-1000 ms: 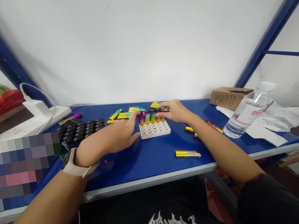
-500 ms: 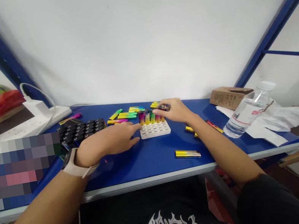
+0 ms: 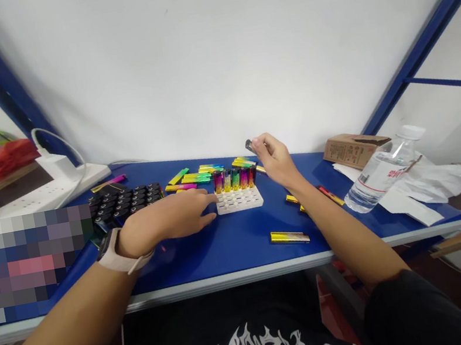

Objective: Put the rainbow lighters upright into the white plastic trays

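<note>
A white slotted rack [image 3: 239, 200] lies on the blue table, and several shiny multicoloured lighters [image 3: 235, 179] stand upright along its back row. My left hand [image 3: 184, 211] rests at the rack's left end; its index finger reaches the edge, with thumb and finger apart and nothing held. Raised above the table, behind and to the right of the rack, my right hand [image 3: 274, 156] pinches a lighter [image 3: 249, 145]. Only its dark end shows past my fingers; the rest is hidden. A single yellow lighter [image 3: 289, 237] lies flat near the front edge.
Left of my left hand stands a group of black-topped lighters [image 3: 128, 201]. Loose lighters [image 3: 196, 178] lie behind the rack. On the right are a water bottle [image 3: 384, 172], a cardboard box [image 3: 354, 149] and a white plastic bag [image 3: 441, 177]. A power strip [image 3: 81, 184] sits at left.
My right hand has lifted up and away from the right end of the rack's back row, with a lighter in its fingers. My left hand has stayed at the rack.
</note>
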`<state>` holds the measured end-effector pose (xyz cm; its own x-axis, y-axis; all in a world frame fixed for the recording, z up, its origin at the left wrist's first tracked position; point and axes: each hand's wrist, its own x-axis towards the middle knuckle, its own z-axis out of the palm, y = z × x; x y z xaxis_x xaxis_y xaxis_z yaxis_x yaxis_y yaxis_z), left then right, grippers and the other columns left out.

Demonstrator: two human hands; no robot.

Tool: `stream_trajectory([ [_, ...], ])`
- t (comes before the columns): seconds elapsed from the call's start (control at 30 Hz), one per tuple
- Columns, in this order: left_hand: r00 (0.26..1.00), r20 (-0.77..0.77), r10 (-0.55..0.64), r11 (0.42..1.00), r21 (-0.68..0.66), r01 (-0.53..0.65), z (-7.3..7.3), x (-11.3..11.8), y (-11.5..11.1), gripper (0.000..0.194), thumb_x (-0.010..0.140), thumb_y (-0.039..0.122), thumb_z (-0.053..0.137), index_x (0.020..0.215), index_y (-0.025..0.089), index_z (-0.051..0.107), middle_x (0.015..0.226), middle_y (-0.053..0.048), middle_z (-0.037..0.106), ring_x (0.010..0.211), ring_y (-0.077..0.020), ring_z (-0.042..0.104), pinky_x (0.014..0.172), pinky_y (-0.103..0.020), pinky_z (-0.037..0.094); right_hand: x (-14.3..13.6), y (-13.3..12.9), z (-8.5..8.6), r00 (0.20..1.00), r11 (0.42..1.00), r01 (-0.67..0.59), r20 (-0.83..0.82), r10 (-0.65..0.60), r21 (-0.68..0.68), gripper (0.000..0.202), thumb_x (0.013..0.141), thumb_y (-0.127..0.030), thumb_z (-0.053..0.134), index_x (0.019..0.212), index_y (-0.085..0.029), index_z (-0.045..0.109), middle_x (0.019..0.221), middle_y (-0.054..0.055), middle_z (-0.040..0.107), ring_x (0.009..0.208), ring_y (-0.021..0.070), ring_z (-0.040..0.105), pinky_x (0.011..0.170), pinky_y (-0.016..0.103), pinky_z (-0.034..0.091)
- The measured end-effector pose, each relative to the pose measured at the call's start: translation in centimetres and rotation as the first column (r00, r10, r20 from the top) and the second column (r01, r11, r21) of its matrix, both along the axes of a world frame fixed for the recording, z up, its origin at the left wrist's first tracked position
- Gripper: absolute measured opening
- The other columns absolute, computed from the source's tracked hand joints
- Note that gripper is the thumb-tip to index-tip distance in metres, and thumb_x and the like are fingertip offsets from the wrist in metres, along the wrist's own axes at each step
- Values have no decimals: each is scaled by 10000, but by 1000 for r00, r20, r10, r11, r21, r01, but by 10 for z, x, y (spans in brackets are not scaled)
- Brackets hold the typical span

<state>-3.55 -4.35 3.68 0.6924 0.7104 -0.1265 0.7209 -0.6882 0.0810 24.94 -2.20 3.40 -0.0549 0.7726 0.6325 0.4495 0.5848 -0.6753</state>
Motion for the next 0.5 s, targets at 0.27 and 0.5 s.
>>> stream_trajectory([
  [0.27,1000,-19,5,1000,-18,-6,2,2,0,538,1099,426,561,1586,226,670,1532,-190,740,1321,-389,755,1127,-513,587,-4,2,-2,991,997,-83,-103,82,-3,667,973,-907,621,845,-266,489,748,-38,385,693,161,364,671,340,355],
  [0.5,1000,-22,6,1000,-9,-7,2,3,0,533,1097,436,580,1586,243,671,1510,-162,767,1338,-370,751,1136,-484,572,-2,7,-7,987,997,-64,-148,70,40,668,988,-863,657,794,-271,418,702,-46,361,638,151,354,608,330,327],
])
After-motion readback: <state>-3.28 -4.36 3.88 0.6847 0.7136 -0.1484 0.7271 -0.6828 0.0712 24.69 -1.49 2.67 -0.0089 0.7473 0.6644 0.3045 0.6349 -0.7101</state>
